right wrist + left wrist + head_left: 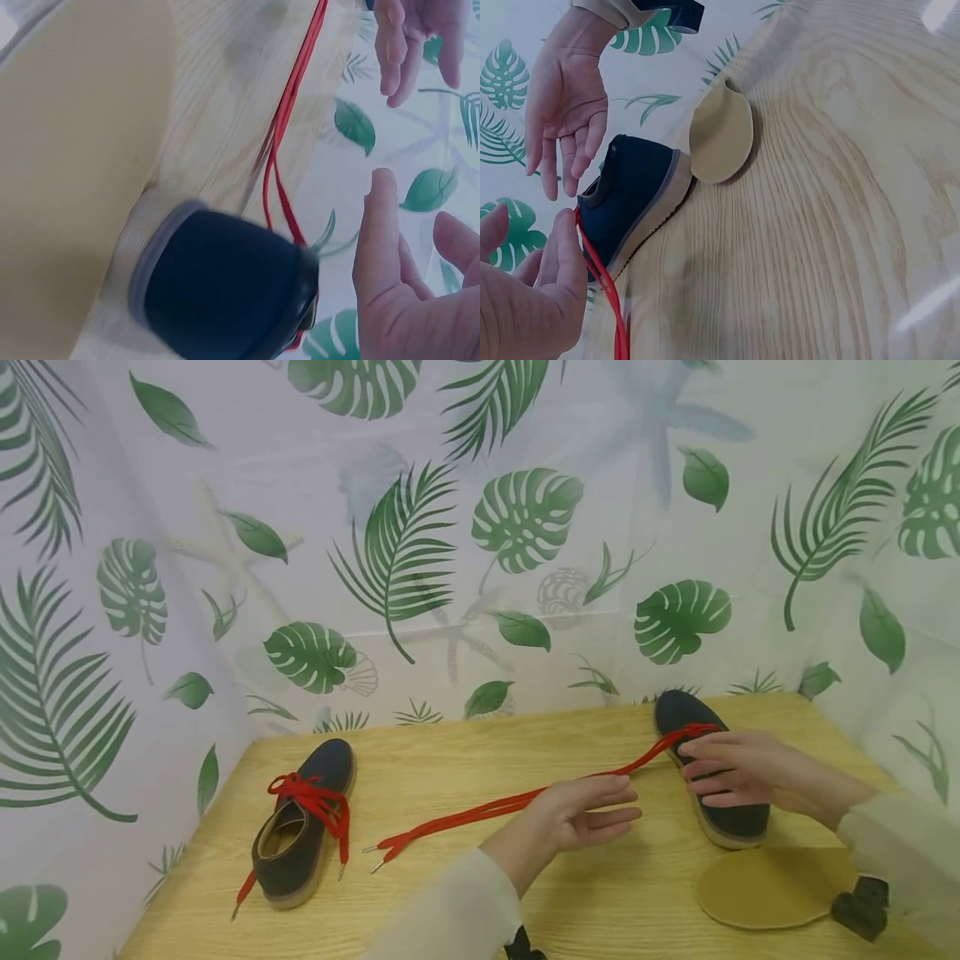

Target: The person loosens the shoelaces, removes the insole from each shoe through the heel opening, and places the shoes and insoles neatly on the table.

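My right hand [738, 768] hovers over the navy shoe [733, 822] at the right, its fingers loosely spread and holding nothing. From that shoe's upper a pair of red laces [480, 810] stretches left across the table to metal-tipped ends. My left hand [581, 814] hangs above the laces, fingers relaxed, with nothing gripped. In the left wrist view, the red laces [604, 274] run down beside my left hand [540, 292]. The right wrist view shows my right hand [409, 285] apart from the shoe's heel [232, 285].
A second navy shoe [288, 868] stands at the left, its red lace [307, 793] tied in a bow. A tan insole-shaped piece [776, 889] lies in front of the right shoe. Leaf-patterned cloth [450, 568] hangs behind the wooden table [600, 893].
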`<state>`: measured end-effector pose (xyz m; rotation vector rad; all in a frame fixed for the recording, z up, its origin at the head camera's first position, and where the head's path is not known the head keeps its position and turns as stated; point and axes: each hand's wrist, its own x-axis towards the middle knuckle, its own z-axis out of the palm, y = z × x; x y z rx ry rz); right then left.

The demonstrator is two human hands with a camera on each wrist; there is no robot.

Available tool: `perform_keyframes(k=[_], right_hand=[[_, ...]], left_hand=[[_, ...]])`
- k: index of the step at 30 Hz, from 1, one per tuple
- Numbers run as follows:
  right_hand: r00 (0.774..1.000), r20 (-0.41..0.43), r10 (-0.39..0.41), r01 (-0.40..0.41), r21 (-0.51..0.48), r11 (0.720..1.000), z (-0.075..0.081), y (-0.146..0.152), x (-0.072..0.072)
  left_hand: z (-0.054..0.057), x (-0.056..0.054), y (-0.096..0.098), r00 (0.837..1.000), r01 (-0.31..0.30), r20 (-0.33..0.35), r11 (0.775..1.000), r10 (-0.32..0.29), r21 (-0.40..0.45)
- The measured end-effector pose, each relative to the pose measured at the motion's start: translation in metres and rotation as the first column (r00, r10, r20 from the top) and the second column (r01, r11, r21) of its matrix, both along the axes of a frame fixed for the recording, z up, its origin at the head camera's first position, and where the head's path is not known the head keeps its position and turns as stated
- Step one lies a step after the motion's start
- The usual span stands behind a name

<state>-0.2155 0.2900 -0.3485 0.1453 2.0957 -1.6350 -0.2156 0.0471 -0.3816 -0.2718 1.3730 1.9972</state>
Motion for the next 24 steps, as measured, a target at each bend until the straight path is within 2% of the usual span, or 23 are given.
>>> perform_keyframes(k=[6,11,19,24], right_hand=[[1.0,0.002,0.015,-0.015,-0.041,0.999,0.001,-0.018,0.001],[0.999,0.032,-0.011,0.013,-0.087,0.996,0.005,-0.036,-0.002],[0.991,0.122,-0.056,0.072,-0.126,0.989,-0.002,-0.067,-0.015],[0.986,0.149,-0.081,0.095,-0.083,0.992,-0.011,-0.089,-0.02]], left_hand=[[0.003,-0.003,-0.026,1.0,0.017,-0.01,1.0,-0.017,-0.015],[-0.002,-0.01,-0.05,0.999,0.014,-0.042,0.999,-0.015,-0.03],[-0.011,-0.018,-0.083,0.989,-0.086,-0.129,0.992,0.073,-0.097],[-0.017,-0.022,-0.104,0.986,-0.102,-0.145,0.986,0.082,-0.133]])
